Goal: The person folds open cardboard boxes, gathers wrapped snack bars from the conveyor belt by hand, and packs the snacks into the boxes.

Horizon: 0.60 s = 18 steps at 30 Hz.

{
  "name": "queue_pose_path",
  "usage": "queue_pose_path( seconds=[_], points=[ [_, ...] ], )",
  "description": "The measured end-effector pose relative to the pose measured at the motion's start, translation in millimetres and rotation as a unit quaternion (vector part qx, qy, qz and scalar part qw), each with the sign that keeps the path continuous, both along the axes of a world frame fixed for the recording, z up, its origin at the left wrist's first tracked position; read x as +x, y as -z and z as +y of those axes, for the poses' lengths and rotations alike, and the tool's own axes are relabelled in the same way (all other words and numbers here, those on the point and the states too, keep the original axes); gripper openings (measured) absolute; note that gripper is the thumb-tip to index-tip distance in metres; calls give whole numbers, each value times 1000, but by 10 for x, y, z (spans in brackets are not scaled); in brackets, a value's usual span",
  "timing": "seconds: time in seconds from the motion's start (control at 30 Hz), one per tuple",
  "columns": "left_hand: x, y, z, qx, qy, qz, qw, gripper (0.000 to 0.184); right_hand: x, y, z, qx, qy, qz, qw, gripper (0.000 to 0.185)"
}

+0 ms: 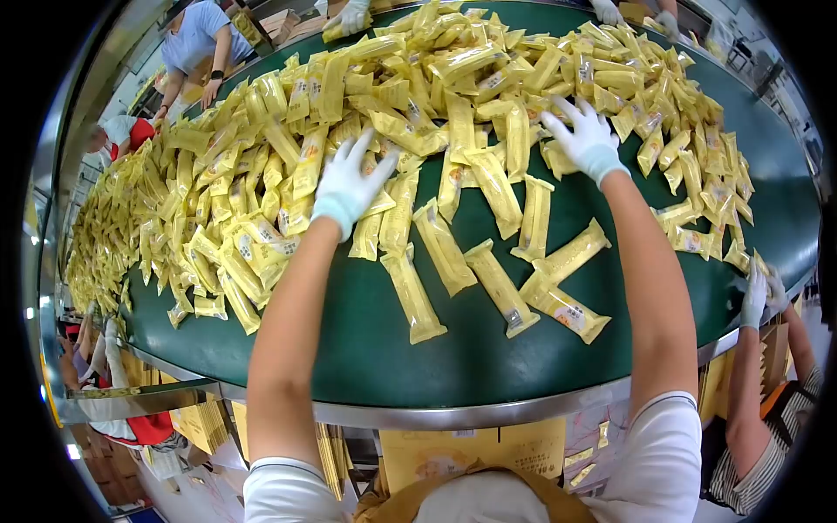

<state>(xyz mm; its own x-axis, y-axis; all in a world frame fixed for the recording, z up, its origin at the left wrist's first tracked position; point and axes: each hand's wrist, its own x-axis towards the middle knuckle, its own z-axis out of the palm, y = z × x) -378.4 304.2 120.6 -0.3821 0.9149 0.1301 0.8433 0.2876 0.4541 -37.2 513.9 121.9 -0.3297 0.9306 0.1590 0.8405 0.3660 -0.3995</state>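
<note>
Yellow wrapped packets point(493, 187) lie heaped across a green belt point(375, 366). My left hand point(350, 181), in a white glove, rests on the heap left of centre with its fingers spread over packets. To the right, my right hand point(586, 144) wears a white glove too, its fingers spread at the edge of the pile. Neither hand grips a packet. Between and below my hands several loose packets point(411, 295) lie on the belt, some crossing one another.
A metal rim point(488, 412) edges the belt. Below it are flat yellow cartons point(475, 449). Co-workers stand around: one in a blue shirt point(196, 37) at upper left, gloved hands point(757, 296) at right, others at top and lower left.
</note>
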Motion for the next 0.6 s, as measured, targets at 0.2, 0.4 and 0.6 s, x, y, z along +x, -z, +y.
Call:
queue_pose_path(
  seconds=[0.2,0.4,0.6],
  points=[
    [124,180,687,-98,-11,51,994,108,-588,202,-5,-47,-32,-112,992,73],
    [319,225,404,-16,119,70,990,75,-559,138,-633,-19,-95,-117,988,66],
    [412,215,-69,-2,186,64,980,71,-368,189,-1224,43,-118,-77,989,54]
  ],
)
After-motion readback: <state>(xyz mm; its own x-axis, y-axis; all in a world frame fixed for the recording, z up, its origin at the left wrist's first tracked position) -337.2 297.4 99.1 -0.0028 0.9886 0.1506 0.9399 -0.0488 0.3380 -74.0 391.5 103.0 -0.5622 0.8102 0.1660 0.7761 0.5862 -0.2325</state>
